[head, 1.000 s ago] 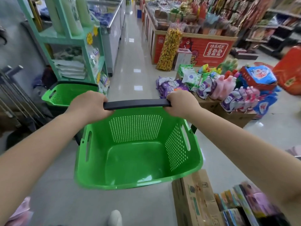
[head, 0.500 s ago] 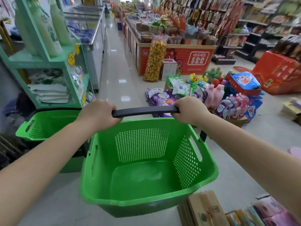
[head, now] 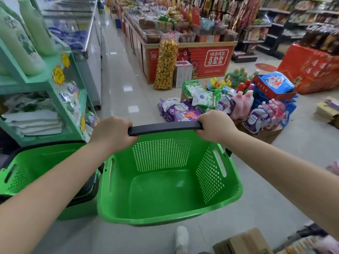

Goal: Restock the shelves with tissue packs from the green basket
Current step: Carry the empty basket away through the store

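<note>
**Empty basket carried up the aisle, both hands on handle**

While the view has lifted over the last second to show more aisle, the basket (head: 165, 189) has drawn level with the second basket (head: 42, 173) that earlier lay ahead on the left.

- Basket: green, perforated walls, nothing in it. No tissue packs are left inside, so by my reading the unloading is done, or the basket is going for a refill.
- Handle (head: 165, 127): black bar across the far rim of the basket.
- Left hand (head: 111, 132): fingers wrapped round the left end of the handle.
- Right hand (head: 215, 125): fingers wrapped round the right end of the handle.
- Second basket: green, touching or just beside the basket's left wall; contents hidden.
- Rack (head: 45, 81): pale green, left of the basket and beyond the second basket; bottles on top, flat white packs on the shelf below.
- Refill pouches (head: 220, 105): heap on the floor beyond the handle, ahead and to the right; purple, green and pink bags and bottles.
- Red stand (head: 192, 61): farther up the aisle beyond the pouches.
- Carton (head: 242, 242): brown, near right of the basket, at the lower edge.
- Shoe tip (head: 181, 237): white, just below the basket.

Obstacles, as judged: the pouch heap narrows the way ahead on the right; the second basket and rack crowd the left. Floor straight ahead, between them, looks passable.
</note>
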Demonstrator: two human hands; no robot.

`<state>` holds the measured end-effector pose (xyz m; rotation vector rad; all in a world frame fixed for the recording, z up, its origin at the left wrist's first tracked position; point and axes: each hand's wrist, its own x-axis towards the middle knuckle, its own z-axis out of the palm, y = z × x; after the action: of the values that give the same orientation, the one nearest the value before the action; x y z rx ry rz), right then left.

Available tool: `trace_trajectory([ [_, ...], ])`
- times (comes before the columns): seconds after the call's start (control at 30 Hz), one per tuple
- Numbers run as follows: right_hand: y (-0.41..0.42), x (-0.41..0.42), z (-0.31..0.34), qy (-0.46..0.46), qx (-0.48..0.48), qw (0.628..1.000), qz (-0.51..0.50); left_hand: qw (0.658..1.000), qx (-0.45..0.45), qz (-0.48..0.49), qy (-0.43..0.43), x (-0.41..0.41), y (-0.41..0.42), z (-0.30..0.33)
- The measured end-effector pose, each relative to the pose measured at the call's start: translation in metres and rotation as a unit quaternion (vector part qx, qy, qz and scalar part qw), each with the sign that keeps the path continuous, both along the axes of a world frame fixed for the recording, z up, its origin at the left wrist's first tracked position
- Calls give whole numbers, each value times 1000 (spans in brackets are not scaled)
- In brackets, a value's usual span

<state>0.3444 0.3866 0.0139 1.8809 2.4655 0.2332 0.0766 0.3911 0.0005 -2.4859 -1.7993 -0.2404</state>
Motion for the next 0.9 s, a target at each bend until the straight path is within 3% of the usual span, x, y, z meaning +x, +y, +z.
trace_trajectory([
  [0.6, 278, 33, 1, 31, -12, 995, 91, 995, 3, 100, -12, 37, 243, -8],
  [0.9, 394, 16, -7, 28, -19, 996, 85, 994, 4, 112, -9, 25, 351, -18],
])
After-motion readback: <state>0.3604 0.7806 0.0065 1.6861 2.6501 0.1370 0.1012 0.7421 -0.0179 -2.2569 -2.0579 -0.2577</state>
